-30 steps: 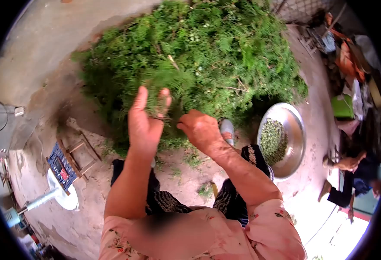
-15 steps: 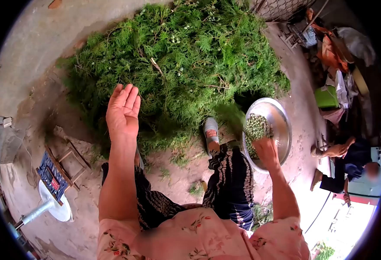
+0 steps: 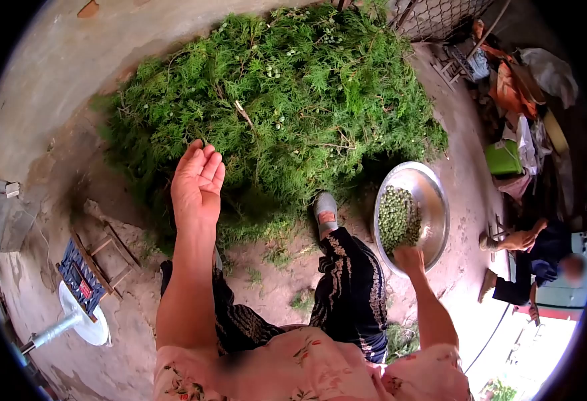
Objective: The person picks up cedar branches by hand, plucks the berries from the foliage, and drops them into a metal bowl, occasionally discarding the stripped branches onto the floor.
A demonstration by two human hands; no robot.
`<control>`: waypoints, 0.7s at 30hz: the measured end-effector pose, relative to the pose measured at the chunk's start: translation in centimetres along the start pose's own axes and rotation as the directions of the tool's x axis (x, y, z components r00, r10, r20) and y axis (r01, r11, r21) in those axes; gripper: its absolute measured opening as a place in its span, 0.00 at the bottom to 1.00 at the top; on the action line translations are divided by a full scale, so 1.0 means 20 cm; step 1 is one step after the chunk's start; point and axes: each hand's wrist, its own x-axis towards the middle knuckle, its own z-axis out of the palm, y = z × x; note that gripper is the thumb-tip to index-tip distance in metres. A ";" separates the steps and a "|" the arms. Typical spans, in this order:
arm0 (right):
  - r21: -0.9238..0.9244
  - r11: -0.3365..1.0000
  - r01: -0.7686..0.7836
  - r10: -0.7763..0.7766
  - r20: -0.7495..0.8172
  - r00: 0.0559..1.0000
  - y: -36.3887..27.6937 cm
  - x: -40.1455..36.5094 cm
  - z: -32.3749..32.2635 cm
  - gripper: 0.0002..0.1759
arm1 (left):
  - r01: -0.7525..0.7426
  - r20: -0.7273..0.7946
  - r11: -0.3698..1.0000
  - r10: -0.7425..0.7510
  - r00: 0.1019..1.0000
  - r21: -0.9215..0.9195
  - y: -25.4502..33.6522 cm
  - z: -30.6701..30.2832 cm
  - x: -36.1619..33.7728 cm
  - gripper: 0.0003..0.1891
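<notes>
my left hand [image 3: 196, 187], between nine and ten o'clock, is turned palm up at the near edge of a heap of green branches [image 3: 293, 113] spread across twelve o'clock; its palm is bare, the fingers loosely curled, and i cannot tell whether the tips pinch anything. at four o'clock, my right hand [image 3: 410, 258] reaches over the near rim of a metal basin [image 3: 432, 207], its fingers hidden from view, so i cannot tell how far they are spread or what they hold. small green berries [image 3: 398, 217] lie along the basin's nine o'clock side. my grey shoe [image 3: 325, 202] rests on the floor [image 3: 266, 260] below the heap. between three and four o'clock, another person [image 3: 547, 267] sits beyond the basin.
</notes>
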 end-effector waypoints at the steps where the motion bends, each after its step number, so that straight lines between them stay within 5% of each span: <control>1: 0.005 1.000 0.031 -0.030 -0.080 0.996 -0.15 0.23 0.00 0.15 | -0.001 0.001 1.000 0.001 1.000 0.002 -0.01 0.00 0.00 0.09; 4: 0.237 0.964 0.123 -0.065 -0.236 0.969 -0.60 0.80 -0.01 0.11 | 0.013 0.003 1.000 -0.013 1.000 0.022 -0.02 0.02 0.00 0.08; 5: 0.138 0.975 0.171 -0.137 -0.226 0.964 -0.65 0.98 0.01 0.11 | 0.007 0.000 1.000 -0.007 1.000 0.025 -0.03 0.03 0.00 0.08; 7: 0.222 0.932 0.288 -0.186 -0.391 0.901 -0.82 1.24 0.05 0.12 | 0.025 0.064 0.999 -0.027 0.998 0.031 -0.03 0.02 0.01 0.08; 11: -0.005 0.998 0.059 -0.059 -0.168 0.984 -1.12 1.55 0.04 0.23 | 0.047 0.120 0.999 -0.049 0.992 0.019 -0.03 0.01 0.03 0.09; 13: -0.062 0.995 0.076 -0.085 -0.148 0.985 -1.16 1.65 0.08 0.27 | 0.050 0.116 0.999 -0.052 0.992 0.013 -0.02 0.02 0.02 0.09; 15: -0.098 0.991 0.093 -0.111 -0.203 0.973 -1.17 1.69 0.11 0.23 | 0.088 0.105 0.996 -0.089 0.990 0.020 -0.01 0.03 0.01 0.09; 17: -0.183 0.983 -0.006 0.004 -0.010 1.000 -1.17 1.71 0.09 0.15 | 0.095 0.094 0.995 -0.096 0.991 0.015 -0.01 0.04 0.01 0.09; 19: -0.133 0.991 0.019 -0.032 -0.094 0.995 -1.14 1.71 0.06 0.08 | 0.090 0.077 0.995 -0.093 0.993 0.038 -0.01 0.05 0.00 0.09; 21: 0.210 0.965 0.155 -0.106 -0.230 0.967 -1.12 1.71 -0.04 0.07 | 0.089 0.076 0.995 -0.091 0.993 0.039 0.00 0.04 -0.01 0.09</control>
